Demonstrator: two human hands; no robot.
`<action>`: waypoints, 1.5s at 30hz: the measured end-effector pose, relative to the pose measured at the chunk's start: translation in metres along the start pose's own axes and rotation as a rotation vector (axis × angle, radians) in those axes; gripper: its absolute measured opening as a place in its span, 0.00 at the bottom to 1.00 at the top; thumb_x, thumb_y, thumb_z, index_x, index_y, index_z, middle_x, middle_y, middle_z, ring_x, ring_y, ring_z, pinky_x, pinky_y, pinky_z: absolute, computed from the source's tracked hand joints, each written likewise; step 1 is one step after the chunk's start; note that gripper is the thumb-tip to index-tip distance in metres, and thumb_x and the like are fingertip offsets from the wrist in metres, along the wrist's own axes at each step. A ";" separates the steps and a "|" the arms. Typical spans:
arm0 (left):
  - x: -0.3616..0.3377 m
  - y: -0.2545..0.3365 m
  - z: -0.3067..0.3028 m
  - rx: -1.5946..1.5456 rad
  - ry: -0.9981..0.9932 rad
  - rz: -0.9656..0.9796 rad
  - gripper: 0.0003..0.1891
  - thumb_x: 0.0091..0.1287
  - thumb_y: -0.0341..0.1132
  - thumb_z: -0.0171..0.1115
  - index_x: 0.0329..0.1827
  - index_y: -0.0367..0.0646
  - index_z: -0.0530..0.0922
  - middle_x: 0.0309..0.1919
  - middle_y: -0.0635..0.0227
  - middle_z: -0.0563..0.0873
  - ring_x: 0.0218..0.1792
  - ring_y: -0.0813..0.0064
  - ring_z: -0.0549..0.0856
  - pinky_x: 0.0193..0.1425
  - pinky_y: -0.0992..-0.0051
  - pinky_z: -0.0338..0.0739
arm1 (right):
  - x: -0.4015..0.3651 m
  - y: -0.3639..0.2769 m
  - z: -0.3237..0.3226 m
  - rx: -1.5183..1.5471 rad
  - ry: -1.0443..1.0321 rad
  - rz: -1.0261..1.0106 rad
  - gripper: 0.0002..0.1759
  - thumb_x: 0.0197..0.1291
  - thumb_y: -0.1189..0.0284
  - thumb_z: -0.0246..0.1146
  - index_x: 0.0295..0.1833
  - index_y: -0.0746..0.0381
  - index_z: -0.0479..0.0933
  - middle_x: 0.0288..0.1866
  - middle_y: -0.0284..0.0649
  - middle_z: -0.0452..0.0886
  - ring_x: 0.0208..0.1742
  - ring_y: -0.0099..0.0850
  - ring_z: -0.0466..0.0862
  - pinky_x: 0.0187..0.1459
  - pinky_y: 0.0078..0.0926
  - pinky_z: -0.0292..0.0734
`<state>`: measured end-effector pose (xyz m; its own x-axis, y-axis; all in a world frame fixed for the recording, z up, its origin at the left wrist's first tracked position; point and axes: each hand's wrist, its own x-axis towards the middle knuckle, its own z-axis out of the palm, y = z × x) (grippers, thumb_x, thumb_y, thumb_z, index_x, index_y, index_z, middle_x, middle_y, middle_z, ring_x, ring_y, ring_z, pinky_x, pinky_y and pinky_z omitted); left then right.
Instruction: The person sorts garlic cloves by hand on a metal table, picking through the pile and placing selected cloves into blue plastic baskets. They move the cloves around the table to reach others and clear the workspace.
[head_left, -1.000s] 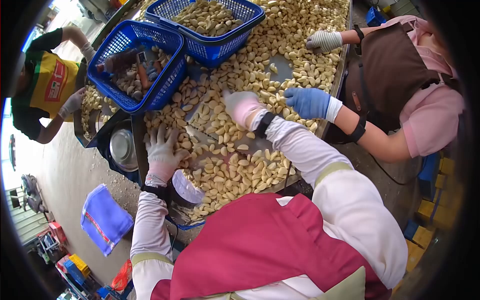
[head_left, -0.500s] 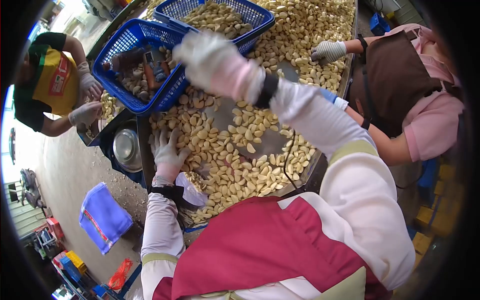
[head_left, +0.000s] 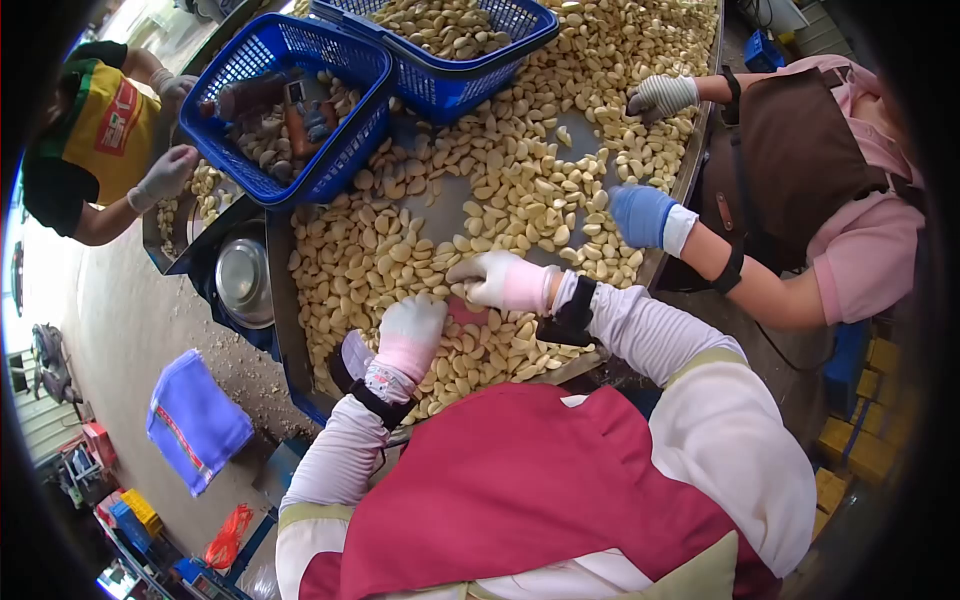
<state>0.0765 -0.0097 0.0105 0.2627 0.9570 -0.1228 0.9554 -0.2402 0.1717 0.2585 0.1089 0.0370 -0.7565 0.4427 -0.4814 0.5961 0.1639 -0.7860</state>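
Observation:
Many pale, clove-like pieces (head_left: 380,245) lie spread over a metal table (head_left: 437,212). My left hand (head_left: 412,328), in a white and pink glove, rests on the pieces near the table's front; its fingertips are hidden behind the back of the hand. To its right, my right hand (head_left: 500,280), gloved alike, reaches in from the right with fingers bent down at the pieces. What its fingers hold, if anything, is too small to make out. A reddish patch (head_left: 466,312) shows between the two hands.
Two blue baskets, one at the left (head_left: 345,165) and one behind (head_left: 470,72), stand on the table. A co-worker's gloved hands (head_left: 665,97) work at the right edge; another person (head_left: 110,130) is at the left. A round metal lid (head_left: 243,275) sits beside the table.
My right hand has come down from near the baskets to the pieces. My left hand has moved right, from the table's left edge. The right co-worker's blue-gloved hand has come into view.

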 end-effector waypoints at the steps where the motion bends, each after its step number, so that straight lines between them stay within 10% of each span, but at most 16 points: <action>1: 0.000 -0.002 -0.001 -0.036 -0.035 -0.037 0.03 0.62 0.35 0.61 0.32 0.48 0.81 0.31 0.64 0.82 0.36 0.59 0.85 0.39 0.60 0.80 | -0.003 -0.001 -0.004 0.392 -0.011 0.044 0.25 0.59 0.72 0.57 0.64 0.64 0.77 0.44 0.37 0.84 0.44 0.27 0.84 0.46 0.26 0.81; 6: 0.012 0.009 -0.038 -0.743 0.269 -0.106 0.14 0.54 0.34 0.74 0.41 0.40 0.82 0.33 0.62 0.84 0.34 0.58 0.85 0.42 0.63 0.80 | 0.001 0.011 0.017 1.236 0.100 0.165 0.13 0.60 0.75 0.54 0.49 0.63 0.79 0.37 0.34 0.79 0.39 0.24 0.80 0.39 0.25 0.81; 9: 0.022 0.024 -0.067 -0.690 0.384 -0.178 0.17 0.54 0.36 0.73 0.47 0.44 0.83 0.35 0.60 0.85 0.37 0.57 0.86 0.44 0.62 0.81 | 0.008 0.008 0.028 1.208 0.038 -0.067 0.14 0.62 0.76 0.55 0.52 0.64 0.76 0.37 0.34 0.77 0.36 0.25 0.79 0.37 0.29 0.81; 10: 0.023 0.019 -0.061 -0.644 0.314 -0.206 0.19 0.55 0.34 0.73 0.50 0.41 0.82 0.36 0.57 0.85 0.38 0.58 0.86 0.45 0.64 0.81 | 0.008 0.000 0.025 1.560 -0.022 0.199 0.13 0.63 0.76 0.55 0.53 0.64 0.75 0.36 0.35 0.77 0.36 0.28 0.79 0.38 0.33 0.81; 20: 0.018 -0.002 -0.066 -1.694 -0.056 -0.635 0.17 0.62 0.25 0.67 0.55 0.33 0.80 0.38 0.61 0.88 0.36 0.78 0.88 0.41 0.78 0.84 | 0.016 0.003 0.037 1.502 -0.049 0.188 0.10 0.65 0.76 0.54 0.51 0.63 0.75 0.41 0.39 0.81 0.35 0.29 0.81 0.34 0.27 0.79; 23: 0.016 -0.002 -0.059 -1.543 -0.036 -0.594 0.15 0.65 0.24 0.64 0.54 0.31 0.79 0.35 0.62 0.88 0.33 0.78 0.87 0.37 0.78 0.83 | 0.008 -0.008 0.026 1.649 -0.091 0.306 0.09 0.69 0.74 0.56 0.52 0.63 0.75 0.42 0.37 0.81 0.35 0.26 0.80 0.33 0.23 0.79; 27: 0.015 -0.004 -0.061 -1.206 -0.036 -0.533 0.12 0.67 0.25 0.63 0.52 0.31 0.78 0.34 0.63 0.87 0.32 0.78 0.87 0.37 0.79 0.82 | 0.021 -0.005 0.025 1.384 -0.100 0.271 0.11 0.71 0.67 0.58 0.49 0.63 0.76 0.39 0.34 0.82 0.33 0.24 0.81 0.31 0.22 0.79; 33: 0.007 -0.024 -0.054 -1.694 -0.143 -0.595 0.11 0.69 0.28 0.63 0.51 0.34 0.77 0.31 0.65 0.85 0.28 0.77 0.83 0.34 0.80 0.78 | 0.024 -0.031 -0.004 0.470 -0.093 0.137 0.11 0.70 0.65 0.60 0.43 0.62 0.81 0.29 0.29 0.78 0.24 0.17 0.76 0.23 0.18 0.73; 39: -0.006 -0.032 -0.063 -2.144 -0.148 -0.498 0.08 0.72 0.31 0.62 0.49 0.36 0.77 0.32 0.66 0.83 0.28 0.76 0.81 0.33 0.77 0.75 | 0.022 -0.048 -0.019 0.523 -0.243 0.126 0.08 0.67 0.70 0.61 0.42 0.64 0.80 0.31 0.31 0.79 0.28 0.22 0.80 0.28 0.21 0.76; 43: 0.000 -0.071 -0.084 -1.324 -0.168 -0.455 0.21 0.63 0.35 0.71 0.57 0.37 0.81 0.40 0.60 0.87 0.38 0.68 0.87 0.45 0.70 0.81 | 0.035 -0.101 -0.081 -0.223 0.706 -0.909 0.06 0.60 0.72 0.69 0.41 0.61 0.81 0.36 0.40 0.83 0.37 0.36 0.83 0.41 0.33 0.82; 45: 0.009 -0.085 -0.085 -0.486 0.135 -0.428 0.21 0.59 0.37 0.72 0.55 0.42 0.84 0.49 0.56 0.86 0.46 0.65 0.86 0.53 0.67 0.81 | 0.059 -0.121 -0.128 -0.537 1.113 -0.823 0.11 0.60 0.72 0.67 0.48 0.60 0.80 0.46 0.44 0.81 0.46 0.39 0.83 0.48 0.33 0.82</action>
<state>-0.0142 0.0329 0.0779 -0.1760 0.9713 -0.1599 0.7939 0.2361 0.5603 0.1761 0.2282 0.1535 -0.4806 0.4564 0.7488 0.3265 0.8856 -0.3303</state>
